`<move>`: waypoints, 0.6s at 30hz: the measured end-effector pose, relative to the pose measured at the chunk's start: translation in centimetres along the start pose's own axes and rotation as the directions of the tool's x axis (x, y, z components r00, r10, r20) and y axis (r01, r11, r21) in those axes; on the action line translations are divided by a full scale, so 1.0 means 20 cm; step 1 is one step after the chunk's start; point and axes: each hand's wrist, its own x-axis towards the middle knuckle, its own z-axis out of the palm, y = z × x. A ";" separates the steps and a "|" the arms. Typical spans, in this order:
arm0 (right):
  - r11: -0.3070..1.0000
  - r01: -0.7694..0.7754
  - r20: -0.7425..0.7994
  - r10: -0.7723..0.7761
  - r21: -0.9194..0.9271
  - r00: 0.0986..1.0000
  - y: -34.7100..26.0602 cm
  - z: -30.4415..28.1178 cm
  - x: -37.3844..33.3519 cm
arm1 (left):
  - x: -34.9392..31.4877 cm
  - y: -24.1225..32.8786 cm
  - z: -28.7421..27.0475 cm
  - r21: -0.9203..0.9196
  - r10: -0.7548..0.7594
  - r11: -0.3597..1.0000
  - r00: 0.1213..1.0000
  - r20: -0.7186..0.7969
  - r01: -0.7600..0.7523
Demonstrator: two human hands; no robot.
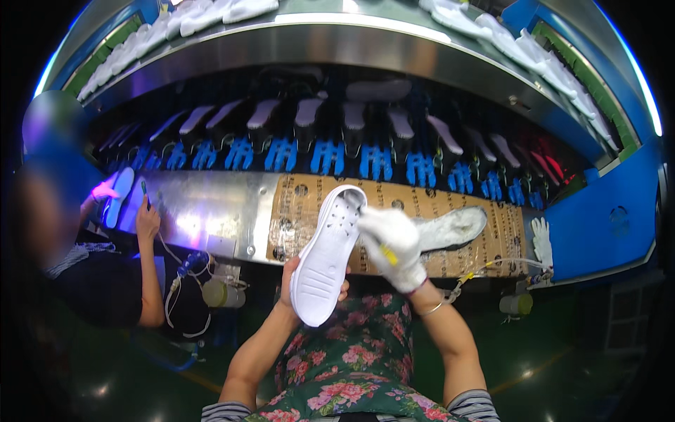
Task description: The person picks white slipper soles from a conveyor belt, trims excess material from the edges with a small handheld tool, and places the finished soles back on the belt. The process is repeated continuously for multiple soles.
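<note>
A white foam shoe (325, 257) with small holes toward its far end and ridges across its near part is tilted up in front of me. My left hand (290, 281) is bare and grips it around the near half, thumb on one side and fingertips showing on the other. At the shoe's far end is my right hand (392, 243), in a white glove with a yellow mark. Its fingers are blurred by motion, so whether they grip anything is unclear. Beyond it, a shoe-shaped piece (453, 229), whitish with a dark edge, lies on the brown cardboard (302, 211).
Behind the metal bench (249, 200) stands a row of shoe forms (307, 112) on blue holders. White shoe parts (485, 24) lie on the belt above. A white glove (541, 241) rests at right. Hoses hang along the front edge. A co-worker's hand (148, 221) is at left.
</note>
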 end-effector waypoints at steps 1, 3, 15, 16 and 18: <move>0.999 0.004 0.021 -0.004 0.041 1.000 -0.07 0.00 -0.02 | 0.02 0.02 -0.02 -0.004 0.003 1.000 1.000 0.007 -0.003; 0.961 -0.048 0.129 0.013 0.273 0.992 -0.18 -0.05 -0.07 | 0.03 0.08 -0.06 0.039 0.089 0.996 0.993 -0.080 -0.086; 0.187 -0.509 0.148 0.824 0.840 0.548 -0.23 -0.33 -0.41 | 0.50 0.48 0.97 0.150 0.039 0.964 0.677 0.735 -0.219; 0.125 -0.534 0.197 0.841 0.836 0.504 -0.22 -0.29 -0.44 | 0.63 0.53 1.09 0.133 0.054 0.964 0.655 0.754 -0.231; 0.090 -0.525 0.220 0.839 0.846 0.498 -0.21 -0.22 -0.46 | 0.89 0.63 1.29 0.059 0.141 0.967 0.710 0.690 -0.249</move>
